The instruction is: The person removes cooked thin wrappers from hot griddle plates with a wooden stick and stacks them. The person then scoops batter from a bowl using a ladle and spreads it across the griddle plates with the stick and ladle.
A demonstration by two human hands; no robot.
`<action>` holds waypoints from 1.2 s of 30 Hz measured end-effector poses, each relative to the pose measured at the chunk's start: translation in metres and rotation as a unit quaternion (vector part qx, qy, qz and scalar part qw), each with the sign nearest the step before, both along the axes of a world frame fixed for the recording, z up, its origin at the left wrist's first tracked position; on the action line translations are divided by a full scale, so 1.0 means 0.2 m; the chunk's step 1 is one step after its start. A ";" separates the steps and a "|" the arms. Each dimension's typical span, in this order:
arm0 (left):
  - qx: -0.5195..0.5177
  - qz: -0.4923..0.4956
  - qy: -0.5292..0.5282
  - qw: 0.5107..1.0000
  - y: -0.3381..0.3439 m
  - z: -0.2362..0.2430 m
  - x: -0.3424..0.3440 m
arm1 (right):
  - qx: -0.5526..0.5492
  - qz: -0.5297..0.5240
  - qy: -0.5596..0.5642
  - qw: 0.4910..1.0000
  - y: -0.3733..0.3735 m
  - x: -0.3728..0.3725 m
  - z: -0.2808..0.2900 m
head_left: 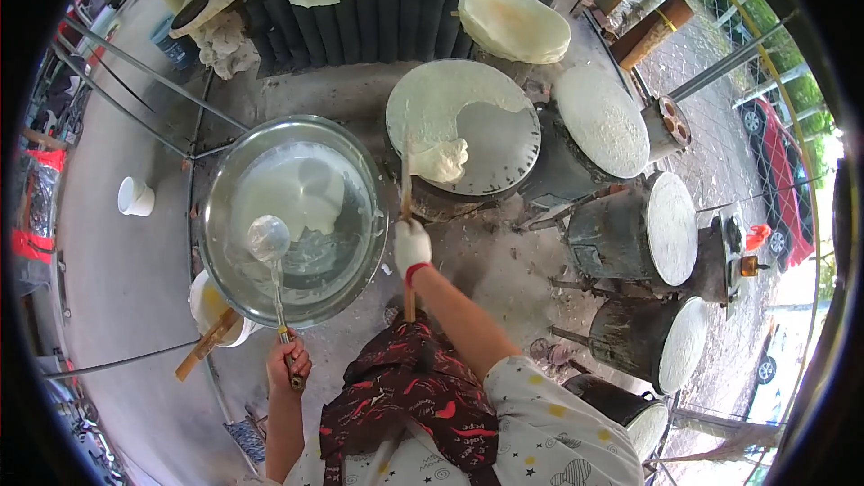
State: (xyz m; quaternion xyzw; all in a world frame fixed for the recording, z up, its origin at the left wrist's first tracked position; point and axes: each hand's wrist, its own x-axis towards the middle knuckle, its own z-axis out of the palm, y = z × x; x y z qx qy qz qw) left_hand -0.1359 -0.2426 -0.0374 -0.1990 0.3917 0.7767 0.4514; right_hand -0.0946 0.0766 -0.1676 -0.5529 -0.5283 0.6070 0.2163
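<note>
My left hand (290,362) is closed round the handle of a metal ladle (268,238). The ladle's bowl is over the wide steel basin (212,216), which holds thin white batter (270,184). In a white glove, my right hand (413,247) grips a long wooden stick (407,193). The stick's far end reaches a round griddle (504,153) in front of me. Pale batter (441,90) coats the griddle's far and left part, while the grey surface shows bare at the right. Against the stick's far end lies a thick, pale lump of batter (441,162).
Several drum stoves (594,247) with batter-covered round tops curve along the right. A pale round sheet (517,27) stands behind the griddle, near a row of black cylinders (360,22). A white bucket (203,301) with a wooden paddle (205,346) sits beside the basin. Farther left is a small white bucket (135,196).
</note>
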 end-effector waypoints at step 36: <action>0.132 -0.054 0.045 0.989 1.16 0.24 0.87 | 0.134 0.281 -0.119 0.943 1.34 1.22 0.15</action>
